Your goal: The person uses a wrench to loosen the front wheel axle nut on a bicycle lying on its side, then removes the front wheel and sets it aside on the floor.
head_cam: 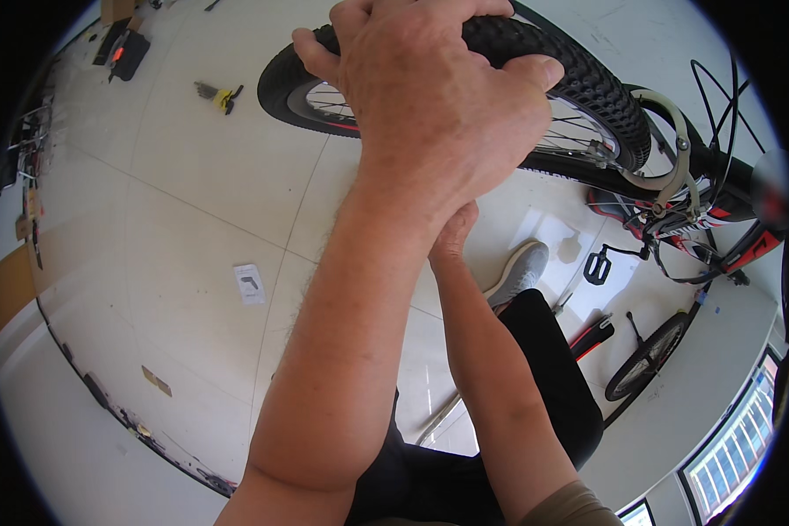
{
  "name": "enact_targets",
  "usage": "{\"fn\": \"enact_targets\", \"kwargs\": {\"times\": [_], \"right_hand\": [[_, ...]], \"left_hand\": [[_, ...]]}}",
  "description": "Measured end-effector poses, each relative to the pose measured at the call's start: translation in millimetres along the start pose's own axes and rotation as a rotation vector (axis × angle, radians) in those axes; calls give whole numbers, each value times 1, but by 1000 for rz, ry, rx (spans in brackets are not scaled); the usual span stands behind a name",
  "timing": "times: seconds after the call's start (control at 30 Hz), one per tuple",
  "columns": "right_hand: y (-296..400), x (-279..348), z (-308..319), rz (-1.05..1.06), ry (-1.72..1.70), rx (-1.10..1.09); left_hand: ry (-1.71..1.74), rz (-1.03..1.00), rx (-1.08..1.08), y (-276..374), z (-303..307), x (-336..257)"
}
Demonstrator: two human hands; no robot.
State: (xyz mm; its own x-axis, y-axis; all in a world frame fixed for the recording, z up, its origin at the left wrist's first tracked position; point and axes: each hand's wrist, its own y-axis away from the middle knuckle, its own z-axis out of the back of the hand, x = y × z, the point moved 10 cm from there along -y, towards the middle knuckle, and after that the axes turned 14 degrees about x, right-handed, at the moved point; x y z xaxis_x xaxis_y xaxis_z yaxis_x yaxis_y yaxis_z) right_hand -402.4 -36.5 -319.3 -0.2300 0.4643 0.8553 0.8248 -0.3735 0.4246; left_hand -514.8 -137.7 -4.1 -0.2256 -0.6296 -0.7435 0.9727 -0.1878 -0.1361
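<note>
My left hand [440, 98] lies across the top of a bicycle wheel's knobby black tyre [585, 72], fingers over its far side and thumb on the near tread. Beneath my left wrist, my right hand [457, 230] shows only in part; its fingers are hidden, so its hold cannot be told. The wheel has spokes and a red-marked rim. At its right are a pale metal brake arm [680, 141], black cables and the black, red and white bicycle frame [749, 246]. A black pedal [597, 268] hangs on its crank below the frame.
A grey shoe [523, 269] stands on the tiled floor below the wheel. Another bicycle wheel [647, 358] leans by the right wall. On the left floor lie a printed leaflet [248, 284], a yellow and black object [223, 98] and a black bag-like item [130, 56]. Parts line the left wall.
</note>
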Motion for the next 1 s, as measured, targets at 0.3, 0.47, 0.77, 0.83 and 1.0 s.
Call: {"fn": "enact_targets", "kwargs": {"times": [0.3,0.47,0.77,0.83,1.0], "right_hand": [[2,0,-2,25,-12,-11],[-1,-4,2,50,5,-21],[-18,1,-22,80,203,266],[-25,-16,-13,64,98,217],[-48,-64,17,123,-78,135]], "left_hand": [[-34,17,11,-3,-1,-1],[-91,49,27,-3,-5,-6],[-93,121,61,-4,-4,-2],[-97,116,59,-3,-4,-2],[-66,98,29,-2,-4,-5]]}}
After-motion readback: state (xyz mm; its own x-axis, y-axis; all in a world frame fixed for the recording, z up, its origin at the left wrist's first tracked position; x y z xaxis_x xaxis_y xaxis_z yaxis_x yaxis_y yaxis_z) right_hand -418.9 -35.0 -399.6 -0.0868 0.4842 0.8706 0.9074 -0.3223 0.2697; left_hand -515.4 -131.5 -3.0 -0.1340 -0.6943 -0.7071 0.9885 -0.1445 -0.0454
